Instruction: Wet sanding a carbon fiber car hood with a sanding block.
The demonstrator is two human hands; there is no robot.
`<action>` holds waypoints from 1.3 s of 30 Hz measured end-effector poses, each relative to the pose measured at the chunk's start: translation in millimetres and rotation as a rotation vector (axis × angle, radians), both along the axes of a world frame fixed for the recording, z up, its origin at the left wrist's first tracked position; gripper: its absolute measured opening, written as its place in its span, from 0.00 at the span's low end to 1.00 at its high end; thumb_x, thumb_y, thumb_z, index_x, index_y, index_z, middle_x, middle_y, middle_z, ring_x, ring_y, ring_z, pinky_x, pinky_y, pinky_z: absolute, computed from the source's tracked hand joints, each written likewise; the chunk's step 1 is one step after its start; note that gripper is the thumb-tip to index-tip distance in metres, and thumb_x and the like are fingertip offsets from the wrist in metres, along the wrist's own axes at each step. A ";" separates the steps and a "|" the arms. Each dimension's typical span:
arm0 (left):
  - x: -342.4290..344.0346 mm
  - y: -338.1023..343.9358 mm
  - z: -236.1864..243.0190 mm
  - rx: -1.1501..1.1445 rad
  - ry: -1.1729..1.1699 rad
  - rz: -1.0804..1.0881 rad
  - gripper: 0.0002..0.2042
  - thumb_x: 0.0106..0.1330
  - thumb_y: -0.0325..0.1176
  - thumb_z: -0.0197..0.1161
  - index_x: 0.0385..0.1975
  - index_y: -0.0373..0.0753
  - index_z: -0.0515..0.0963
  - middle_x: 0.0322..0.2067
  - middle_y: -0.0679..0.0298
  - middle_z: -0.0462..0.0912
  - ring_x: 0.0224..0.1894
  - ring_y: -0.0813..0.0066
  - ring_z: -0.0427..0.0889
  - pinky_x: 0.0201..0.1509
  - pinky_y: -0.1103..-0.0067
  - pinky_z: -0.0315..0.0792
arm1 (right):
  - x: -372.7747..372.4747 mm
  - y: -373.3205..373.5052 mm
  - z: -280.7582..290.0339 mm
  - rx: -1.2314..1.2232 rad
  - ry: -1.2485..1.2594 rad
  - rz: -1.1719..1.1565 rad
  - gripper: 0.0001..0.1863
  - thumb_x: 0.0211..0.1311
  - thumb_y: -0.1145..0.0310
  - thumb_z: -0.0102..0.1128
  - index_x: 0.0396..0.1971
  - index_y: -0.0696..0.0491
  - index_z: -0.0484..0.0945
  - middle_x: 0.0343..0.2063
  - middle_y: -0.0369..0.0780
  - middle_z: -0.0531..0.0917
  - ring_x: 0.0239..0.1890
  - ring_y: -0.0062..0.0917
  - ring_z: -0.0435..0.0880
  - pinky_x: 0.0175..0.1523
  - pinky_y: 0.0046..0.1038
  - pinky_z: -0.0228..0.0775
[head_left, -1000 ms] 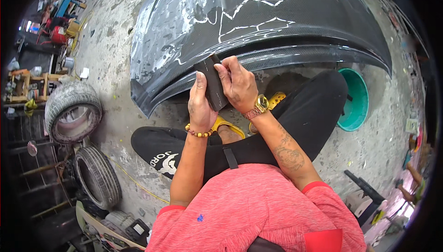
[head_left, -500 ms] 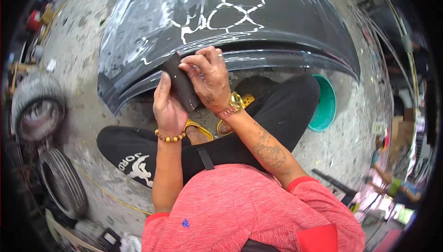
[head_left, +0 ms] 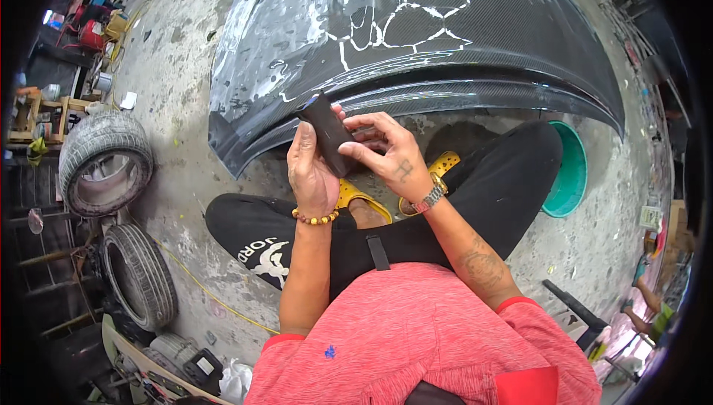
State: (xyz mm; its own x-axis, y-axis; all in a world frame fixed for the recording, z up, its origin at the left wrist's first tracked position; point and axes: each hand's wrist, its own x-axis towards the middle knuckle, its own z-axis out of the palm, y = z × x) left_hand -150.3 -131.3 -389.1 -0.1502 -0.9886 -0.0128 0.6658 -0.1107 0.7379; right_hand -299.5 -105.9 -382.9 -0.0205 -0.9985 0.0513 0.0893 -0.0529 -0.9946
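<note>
Over my crossed legs I hold a piece of black sandpaper (head_left: 327,129), bent into a long block shape; whether something stiff lies inside is hidden. My left hand (head_left: 313,175) cradles it from the left, thumb along its side and palm underneath. From the right, my right hand (head_left: 382,149) touches it with the thumb near its edge, the other fingers curled behind. Just beyond lies a glossy black carbon-fibre car hood (head_left: 505,41), with wet streaks and whitish patches on its left part. The sandpaper is held above its near edge.
A green bucket (head_left: 568,175) stands beside my right knee. Two tyres, one upper (head_left: 104,164) and one lower (head_left: 140,275), are at the left, with a yellow cord (head_left: 212,297) on the concrete floor (head_left: 171,56). Another person's arm (head_left: 645,305) shows at the far right.
My right hand's fingers have shifted from pinching the sandpaper's upper edge to lower on its right side, and the hand is more spread. The whole view has swung left.
</note>
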 end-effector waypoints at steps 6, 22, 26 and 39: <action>-8.8 -2.7 8.5 0.137 -0.060 0.102 0.22 0.83 0.47 0.50 0.61 0.32 0.74 0.50 0.56 0.84 0.50 0.69 0.84 0.57 0.71 0.79 | -13.5 -3.3 -6.6 0.169 -0.102 0.052 0.17 0.60 0.74 0.76 0.49 0.58 0.83 0.39 0.34 0.86 0.42 0.14 0.84 0.50 0.20 0.78; -11.1 1.8 -4.4 -0.038 -0.436 0.336 0.21 0.81 0.42 0.55 0.62 0.31 0.76 0.43 0.66 0.82 0.45 0.77 0.80 0.51 0.78 0.74 | -9.0 6.7 -12.5 0.078 0.077 -0.158 0.19 0.59 0.72 0.79 0.47 0.55 0.80 0.36 0.31 0.82 0.36 0.11 0.79 0.43 0.18 0.75; -16.7 5.2 -0.5 -0.523 -1.026 0.491 0.23 0.74 0.34 0.62 0.67 0.33 0.74 0.48 0.50 0.79 0.49 0.53 0.80 0.57 0.68 0.74 | -14.9 6.8 -4.1 0.059 0.044 -0.103 0.25 0.66 0.71 0.73 0.60 0.61 0.75 0.48 0.39 0.84 0.49 0.17 0.83 0.53 0.23 0.78; -36.6 27.2 -11.7 -0.683 -1.075 0.297 0.28 0.60 0.24 0.67 0.64 0.38 0.77 0.53 0.52 0.76 0.53 0.55 0.75 0.60 0.67 0.70 | -27.1 13.9 -2.7 0.284 -0.271 -0.100 0.16 0.74 0.60 0.65 0.51 0.56 0.81 0.37 0.30 0.82 0.36 0.11 0.77 0.40 0.18 0.73</action>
State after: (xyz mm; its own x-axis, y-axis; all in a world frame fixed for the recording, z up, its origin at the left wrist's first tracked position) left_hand -186.9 -104.1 -400.9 -0.1551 -0.8368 0.5251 -0.3535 0.5433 0.7615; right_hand -326.5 -92.1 -385.5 -0.0928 -0.9645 -0.2474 0.3591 0.1993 -0.9118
